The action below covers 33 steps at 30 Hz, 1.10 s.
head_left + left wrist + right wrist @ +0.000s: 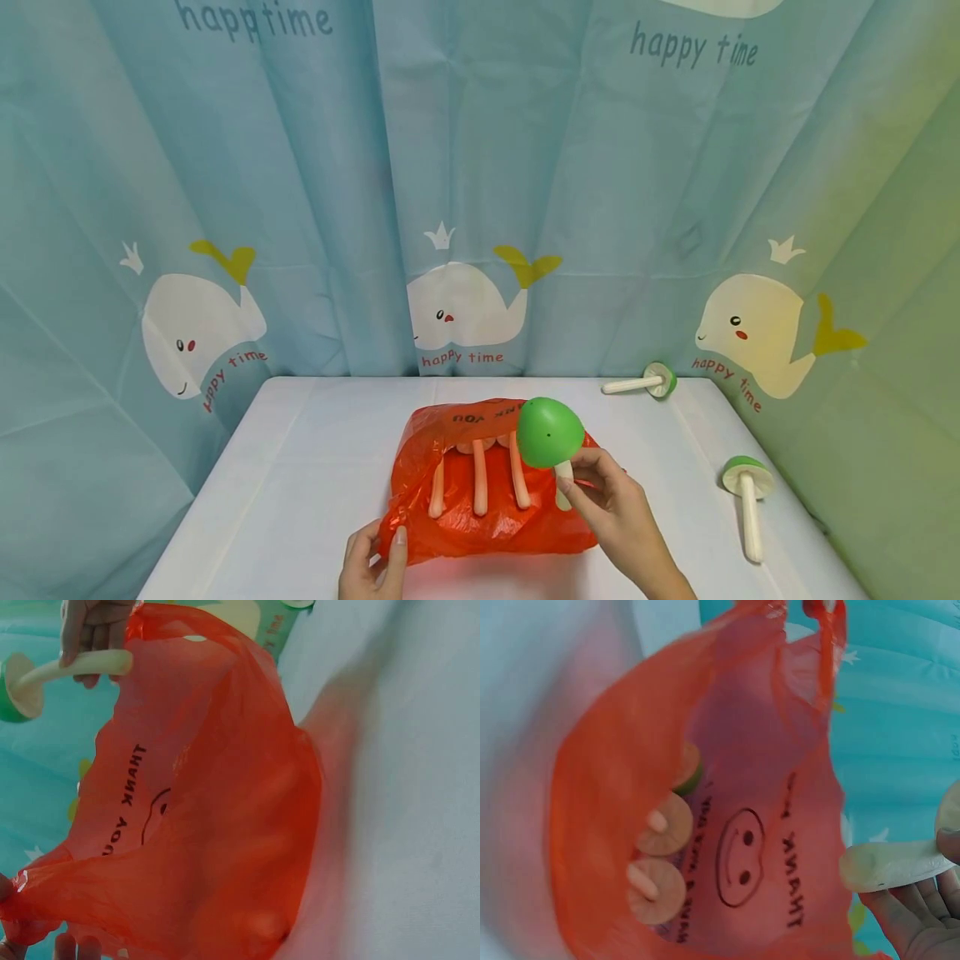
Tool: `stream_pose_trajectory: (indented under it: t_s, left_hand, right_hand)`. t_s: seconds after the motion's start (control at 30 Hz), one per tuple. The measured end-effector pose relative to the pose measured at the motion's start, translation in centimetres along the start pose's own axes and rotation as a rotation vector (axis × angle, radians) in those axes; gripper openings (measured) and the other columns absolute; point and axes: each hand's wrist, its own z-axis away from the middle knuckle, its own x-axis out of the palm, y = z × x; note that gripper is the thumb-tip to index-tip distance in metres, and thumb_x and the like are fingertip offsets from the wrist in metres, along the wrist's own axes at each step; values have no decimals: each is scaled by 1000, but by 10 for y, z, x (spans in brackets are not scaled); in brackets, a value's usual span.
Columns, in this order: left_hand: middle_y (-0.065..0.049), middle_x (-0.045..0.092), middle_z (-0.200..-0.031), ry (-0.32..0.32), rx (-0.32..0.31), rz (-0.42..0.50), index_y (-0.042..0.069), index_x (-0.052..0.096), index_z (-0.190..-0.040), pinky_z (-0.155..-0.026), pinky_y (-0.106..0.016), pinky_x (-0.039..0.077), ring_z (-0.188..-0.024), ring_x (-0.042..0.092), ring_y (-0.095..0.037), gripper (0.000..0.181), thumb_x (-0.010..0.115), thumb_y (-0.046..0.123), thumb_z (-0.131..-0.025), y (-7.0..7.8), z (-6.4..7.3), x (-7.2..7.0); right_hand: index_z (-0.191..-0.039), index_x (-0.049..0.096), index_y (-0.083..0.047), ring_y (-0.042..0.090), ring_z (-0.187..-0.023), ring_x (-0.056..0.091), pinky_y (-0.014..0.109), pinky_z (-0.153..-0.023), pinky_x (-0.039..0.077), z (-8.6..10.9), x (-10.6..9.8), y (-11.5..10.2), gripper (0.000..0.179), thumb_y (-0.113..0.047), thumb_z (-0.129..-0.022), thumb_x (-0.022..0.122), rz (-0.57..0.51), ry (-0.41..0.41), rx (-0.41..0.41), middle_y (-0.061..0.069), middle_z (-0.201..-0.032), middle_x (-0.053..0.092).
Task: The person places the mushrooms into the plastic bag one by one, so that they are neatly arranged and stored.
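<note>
A red plastic carrier bag (517,533) printed "THANK YOU" lies on the table with its mouth open toward me. My left hand (372,567) grips the bag's left edge, thumb on top of the bunched plastic. Over the right part of the mouth, my right hand (618,508) pinches a toy mushroom (550,432) by its pale stem, green cap up and tilted away from the palm. Three more mushrooms (662,891) lie inside, their stems pointing out toward the opening. In the left wrist view the held mushroom (28,686) is just outside the bag's rim.
Two other green-capped mushrooms are on the white table (277,467): one (656,381) lies at the back edge, the other (748,500) near the right edge. A blue curtain (465,167) with whale prints hangs around the table.
</note>
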Motion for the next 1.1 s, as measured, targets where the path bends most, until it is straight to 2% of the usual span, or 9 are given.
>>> stream_pose_trajectory:
  t_s: [0.23,0.4,0.57,0.8,0.93,1.1]
  left_hand:
    - [-17,54,-100,1,-7,-15,-9,58,-105,-74,-48,50,-89,52,-30,23,62,8,-89,0,1,0]
    - [-15,56,-98,22,7,-30,-8,60,-103,-70,-42,50,-85,54,-28,21,62,6,-88,0,5,2]
    - [-17,56,-99,18,24,-31,-9,59,-103,-71,-48,52,-87,57,-32,23,63,7,-88,-1,6,2]
    - [-17,55,-98,30,38,-27,-10,59,-102,-68,-45,52,-86,57,-31,20,62,3,-87,-1,6,3]
    - [-17,55,-98,34,41,-7,-9,59,-101,-70,-48,52,-88,56,-31,19,62,3,-87,0,6,4]
    - [-15,56,-97,35,45,-8,-7,60,-101,-67,-41,52,-86,55,-27,19,63,5,-87,1,5,5]
  right_hand:
    - [-104,57,-11,17,-96,64,27,-77,52,5,14,10,24,-8,-84,71,-30,-93,112,1,-102,62]
    - [-107,53,-10,19,-96,64,27,-78,51,9,21,21,25,-16,-88,68,-24,-209,83,2,-103,62]
    - [-105,52,-8,17,-94,63,30,-80,51,8,27,31,19,-15,-91,63,23,-297,23,0,-99,61]
    - [-98,55,-7,17,-82,64,26,-78,51,2,32,41,16,-3,-87,66,128,-302,-38,-4,-89,61]
    - [-93,56,-9,8,-74,57,23,-68,51,-2,32,44,17,-2,-84,69,270,-283,-26,-4,-83,61]
    - [-88,57,-7,7,-65,48,22,-56,44,-9,35,48,18,3,-81,69,400,-238,-20,-4,-77,59]
